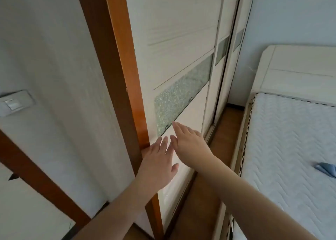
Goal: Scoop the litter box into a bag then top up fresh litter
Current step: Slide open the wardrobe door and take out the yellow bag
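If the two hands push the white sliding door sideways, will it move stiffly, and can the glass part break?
The sliding door probably glides rigidly along its floor track. Both hands, left hand and right hand, lie flat on smooth panel, so they might slip. The frosted glass strip looks fragile; better push the panel.

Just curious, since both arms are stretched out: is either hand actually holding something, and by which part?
Nothing is held. The left hand and right hand are both open, fingers straight, laid flat against the white sliding door below its frosted glass strip.

A white wall (45, 57) with a light switch (15, 102) is bordered by an orange wooden frame (125, 76); a white sliding wardrobe door (181, 30) with a frosted glass strip (181, 98) is faced by a quilted mattress (291, 148) across the brown floor (214, 167).
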A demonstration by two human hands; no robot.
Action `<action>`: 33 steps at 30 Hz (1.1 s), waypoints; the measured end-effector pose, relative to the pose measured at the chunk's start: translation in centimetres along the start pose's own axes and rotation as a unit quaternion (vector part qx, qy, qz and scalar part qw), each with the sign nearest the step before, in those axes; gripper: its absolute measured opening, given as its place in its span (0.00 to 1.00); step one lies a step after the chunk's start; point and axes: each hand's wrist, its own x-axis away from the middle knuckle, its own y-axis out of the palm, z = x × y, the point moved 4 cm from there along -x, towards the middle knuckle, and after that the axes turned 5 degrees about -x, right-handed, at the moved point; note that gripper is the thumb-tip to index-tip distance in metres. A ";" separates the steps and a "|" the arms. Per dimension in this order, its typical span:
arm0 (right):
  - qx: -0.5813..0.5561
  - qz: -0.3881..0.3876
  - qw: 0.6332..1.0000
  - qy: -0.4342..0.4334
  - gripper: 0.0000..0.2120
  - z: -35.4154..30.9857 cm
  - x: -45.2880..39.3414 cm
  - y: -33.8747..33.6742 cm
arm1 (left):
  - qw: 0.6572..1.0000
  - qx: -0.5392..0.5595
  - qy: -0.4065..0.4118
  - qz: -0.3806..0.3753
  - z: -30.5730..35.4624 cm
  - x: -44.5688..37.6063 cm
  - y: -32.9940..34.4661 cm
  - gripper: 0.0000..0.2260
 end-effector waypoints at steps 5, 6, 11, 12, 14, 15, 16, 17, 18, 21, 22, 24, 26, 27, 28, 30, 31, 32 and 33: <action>-0.185 -0.052 0.981 -0.014 0.25 -1.1 -3.5 0.6 | 1.000 -0.005 -0.002 0.031 0.5 -1.3 0.5 0.31; -0.220 -0.058 0.974 -0.015 0.25 -1.1 -4.2 0.7 | 1.000 -0.007 -0.005 0.027 0.7 -1.5 0.6 0.31; -0.339 -0.055 0.939 -0.014 0.27 -0.9 -6.9 1.3 | 0.998 -0.001 -0.061 0.019 0.7 -2.4 1.2 0.31; -0.362 -0.058 0.930 -0.011 0.27 -1.0 -6.9 1.5 | 0.997 -0.009 -0.078 0.024 0.7 -2.5 1.6 0.30; -0.385 -0.059 0.921 -0.022 0.28 -1.0 -7.0 1.9 | 0.991 -0.044 -0.109 0.055 0.6 -2.8 2.0 0.27; -0.391 -0.060 0.918 -0.029 0.28 -0.9 -7.1 2.0 | 0.990 -0.042 -0.126 0.055 0.6 -3.1 2.1 0.26; -0.395 -0.063 0.916 -0.034 0.28 -0.7 -7.3 2.2 | 0.988 -0.039 -0.138 0.055 0.6 -3.3 2.2 0.25; -0.399 -0.066 0.914 -0.040 0.28 -0.6 -7.5 2.4 | 0.987 -0.039 -0.146 0.051 0.8 -3.5 2.3 0.25; -0.403 -0.071 0.911 -0.042 0.28 -0.5 -7.6 2.5 | 0.986 -0.038 -0.153 0.047 0.9 -3.7 2.6 0.26; -0.409 -0.070 0.908 -0.056 0.28 -0.3 -7.9 2.9 | 0.984 -0.017 -0.175 0.034 1.9 -3.8 2.7 0.27; -0.408 -0.066 0.909 -0.061 0.28 -0.3 -7.9 3.0 | 0.983 -0.013 -0.179 0.031 2.2 -3.9 2.6 0.27; -0.406 -0.059 0.910 -0.065 0.28 -0.1 -8.2 3.3 | 0.982 -0.001 -0.186 0.038 2.5 -3.8 2.5 0.28; -0.402 -0.049 0.912 -0.066 0.29 0.2 -8.4 3.6 | 0.979 -0.004 -0.199 0.033 2.6 -3.7 2.5 0.29; -0.398 -0.042 0.914 -0.068 0.29 0.4 -8.6 3.7 | 0.977 -0.004 -0.210 0.033 2.6 -3.6 2.5 0.29; -0.393 -0.036 0.916 -0.070 0.29 0.7 -8.7 3.7 | 0.975 -0.003 -0.221 0.035 2.5 -3.6 2.5 0.29; -0.383 -0.028 0.921 -0.069 0.29 1.2 -9.2 3.6 | 0.967 0.010 -0.252 0.038 2.2 -3.6 2.8 0.27; -0.377 -0.026 0.923 -0.067 0.30 1.5 -9.3 3.4 | 0.961 0.025 -0.272 0.038 2.1 -3.6 2.9 0.26; -0.372 -0.026 0.926 -0.064 0.32 1.7 -9.3 3.2 | 0.953 0.048 -0.296 0.031 2.0 -3.6 3.1 0.24; -0.366 -0.026 0.928 -0.062 0.36 1.7 -9.3 2.8 | 0.941 0.076 -0.328 0.023 2.0 -3.6 3.2 0.22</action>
